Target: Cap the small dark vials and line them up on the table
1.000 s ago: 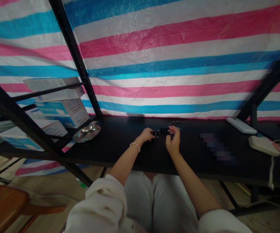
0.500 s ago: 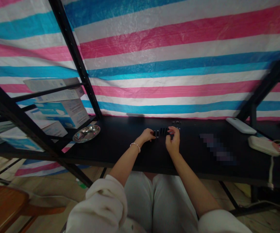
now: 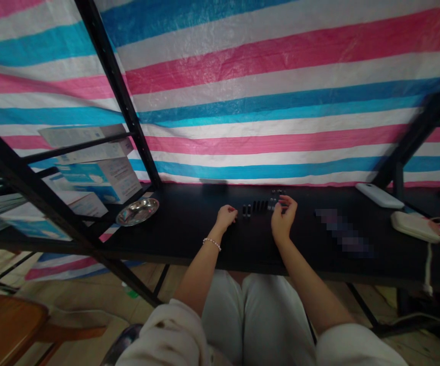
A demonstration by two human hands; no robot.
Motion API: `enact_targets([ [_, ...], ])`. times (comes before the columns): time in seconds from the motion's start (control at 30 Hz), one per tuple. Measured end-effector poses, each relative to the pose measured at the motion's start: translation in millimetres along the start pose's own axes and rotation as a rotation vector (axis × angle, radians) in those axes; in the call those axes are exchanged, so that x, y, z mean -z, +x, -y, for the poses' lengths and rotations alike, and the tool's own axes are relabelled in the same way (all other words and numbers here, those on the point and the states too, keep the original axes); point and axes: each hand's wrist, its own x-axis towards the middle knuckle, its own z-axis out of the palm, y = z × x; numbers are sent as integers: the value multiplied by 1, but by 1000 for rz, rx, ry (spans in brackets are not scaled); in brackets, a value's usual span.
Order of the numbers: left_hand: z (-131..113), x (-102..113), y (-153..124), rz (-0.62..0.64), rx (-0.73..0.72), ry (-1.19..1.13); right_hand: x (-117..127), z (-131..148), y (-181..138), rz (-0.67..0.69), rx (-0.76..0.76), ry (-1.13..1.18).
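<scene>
"Sticks [image 3: 260,205]: where?"
"On the table [image 3: 189,235], about three o'clock from the left hand [image 3: 226,217], ten from the right hand [image 3: 283,219]."
"What's changed?"
"Hands just parted, baring more sticks."
"Grips?"
"Right, fingers apart; left, can't tell."

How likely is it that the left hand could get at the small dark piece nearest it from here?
Probably yes: the left hand is just beside the small dark piece, and the right hand, at the row's other end, seems out of the way.
</scene>
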Motion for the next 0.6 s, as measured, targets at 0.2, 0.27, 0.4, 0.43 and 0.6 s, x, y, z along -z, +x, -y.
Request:
enact_targets([
  [0.2, 9, -5, 0, -98, -34, -195, 3, -36, 36, -86, -40, -169],
  [0.27, 9, -5, -2, -136, -71, -214, 5, -47, 39, -50, 14, -245],
  [0.4, 10, -2, -6, -231, -134, -218, 8, -59, 31, 60, 51, -366],
  [0.43, 10, -1, -7, -260, -144, -209, 9, -60, 29, 88, 49, -390],
  [0.6, 12, 3, -8, -369, -183, -133, 10, -63, 25, 178, -15, -484],
])
